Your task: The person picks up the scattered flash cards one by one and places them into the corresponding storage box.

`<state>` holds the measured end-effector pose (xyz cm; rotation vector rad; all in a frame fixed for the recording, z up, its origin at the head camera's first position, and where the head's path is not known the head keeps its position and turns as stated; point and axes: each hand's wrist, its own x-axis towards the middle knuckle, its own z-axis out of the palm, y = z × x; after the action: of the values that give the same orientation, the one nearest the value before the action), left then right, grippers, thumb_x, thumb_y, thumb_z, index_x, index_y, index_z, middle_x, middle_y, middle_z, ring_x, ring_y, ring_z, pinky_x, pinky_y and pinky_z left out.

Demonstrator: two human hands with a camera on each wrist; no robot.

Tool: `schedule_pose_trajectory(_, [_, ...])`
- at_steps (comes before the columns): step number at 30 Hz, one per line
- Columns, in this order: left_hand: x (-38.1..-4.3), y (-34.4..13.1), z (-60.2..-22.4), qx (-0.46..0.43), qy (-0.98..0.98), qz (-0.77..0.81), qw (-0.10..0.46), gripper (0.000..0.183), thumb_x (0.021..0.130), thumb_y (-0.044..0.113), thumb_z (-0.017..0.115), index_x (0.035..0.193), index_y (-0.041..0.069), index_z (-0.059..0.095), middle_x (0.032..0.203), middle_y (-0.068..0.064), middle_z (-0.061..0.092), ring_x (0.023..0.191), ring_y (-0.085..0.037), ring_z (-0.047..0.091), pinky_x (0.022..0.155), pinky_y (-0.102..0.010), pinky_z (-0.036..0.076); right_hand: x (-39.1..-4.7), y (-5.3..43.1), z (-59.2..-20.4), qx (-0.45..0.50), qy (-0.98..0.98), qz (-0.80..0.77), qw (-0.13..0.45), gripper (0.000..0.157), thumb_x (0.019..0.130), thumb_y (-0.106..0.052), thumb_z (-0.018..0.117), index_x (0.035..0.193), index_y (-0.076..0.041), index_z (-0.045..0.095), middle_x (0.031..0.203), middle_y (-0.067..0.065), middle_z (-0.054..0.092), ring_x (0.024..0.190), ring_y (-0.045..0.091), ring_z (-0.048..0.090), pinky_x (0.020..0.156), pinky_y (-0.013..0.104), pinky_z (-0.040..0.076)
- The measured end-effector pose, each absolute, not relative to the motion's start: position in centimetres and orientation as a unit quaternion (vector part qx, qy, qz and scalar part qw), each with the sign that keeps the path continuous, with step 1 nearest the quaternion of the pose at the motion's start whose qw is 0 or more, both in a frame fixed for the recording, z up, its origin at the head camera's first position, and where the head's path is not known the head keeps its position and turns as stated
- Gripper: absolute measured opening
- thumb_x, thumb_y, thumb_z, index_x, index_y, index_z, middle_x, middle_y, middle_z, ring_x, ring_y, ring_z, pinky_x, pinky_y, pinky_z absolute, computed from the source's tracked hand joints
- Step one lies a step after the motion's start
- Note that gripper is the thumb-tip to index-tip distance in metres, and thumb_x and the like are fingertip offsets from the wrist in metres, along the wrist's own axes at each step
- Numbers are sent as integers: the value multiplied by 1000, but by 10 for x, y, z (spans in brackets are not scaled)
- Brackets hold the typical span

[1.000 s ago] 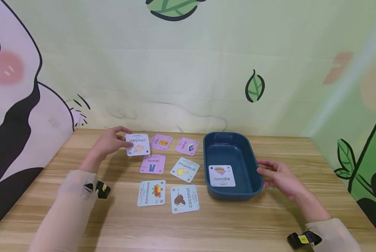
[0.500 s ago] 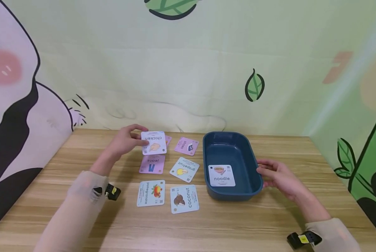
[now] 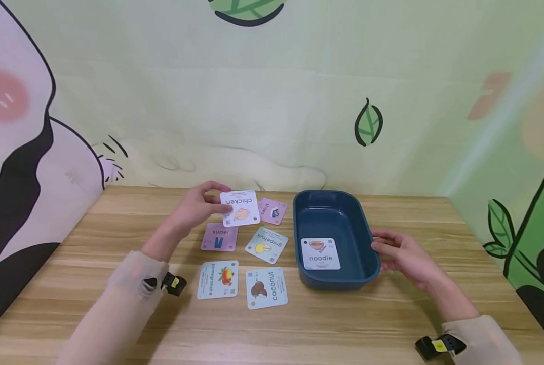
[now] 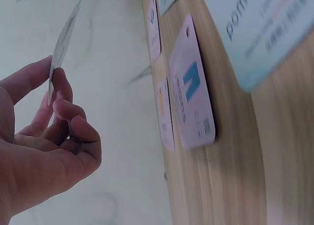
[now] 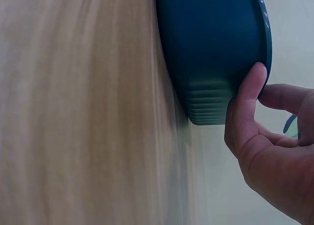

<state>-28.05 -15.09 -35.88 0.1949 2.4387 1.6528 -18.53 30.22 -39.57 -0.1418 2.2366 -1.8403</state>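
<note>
My left hand (image 3: 194, 209) pinches a white chicken picture card (image 3: 241, 207) at its left edge, between thumb and fingers. In the left wrist view this card (image 4: 63, 43) is seen nearly edge-on, raised off the table. It overlaps the shoes card (image 3: 273, 211) in the head view and hides the vest card, which shows in the left wrist view as a pink card (image 4: 166, 114). Thumb and fingers of my right hand (image 3: 401, 257) grip the right rim of a dark blue plastic box (image 3: 336, 285). Inside the box lies the noodle card (image 3: 321, 254).
Left of the box, the jeans card (image 3: 219, 238), grapefruit card (image 3: 267, 246), pomegranate card (image 3: 218, 280) and coconut card (image 3: 267, 288) lie flat on the wooden table (image 3: 308, 329). A printed cloth backdrop (image 3: 272, 101) rises behind the table's far edge.
My left hand has carried the chicken card to the right, across the vest card and over to the shoes card. The right hand and the box have stayed put.
</note>
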Motion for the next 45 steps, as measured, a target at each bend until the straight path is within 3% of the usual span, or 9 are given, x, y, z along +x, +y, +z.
schedule_pose_trajectory(30, [-246,-62,-353,157,779,596,114,44,84,14,75,124,18,58,98,-9,68,89,-26,63,78,-35,49,-187,304,-397,-48,768,-628,120,55,97,-16,57,138,12,33,110,15,54,84,15,60,65,33,54])
schedule_pose_trajectory(39, [-246,-37,-360,174,783,586,112,43,83,12,76,122,16,60,95,-5,69,85,-25,64,83,-48,49,-187,304,-397,-49,766,-630,121,55,97,-15,57,138,12,33,110,15,53,83,15,60,65,33,54])
schedule_pose_trajectory(45, [-247,-22,-367,194,811,541,108,42,82,13,77,120,17,60,86,-5,66,78,-22,61,69,-33,48,-187,303,-398,-47,765,-631,119,55,97,-15,57,138,12,33,112,17,54,83,15,60,64,33,54])
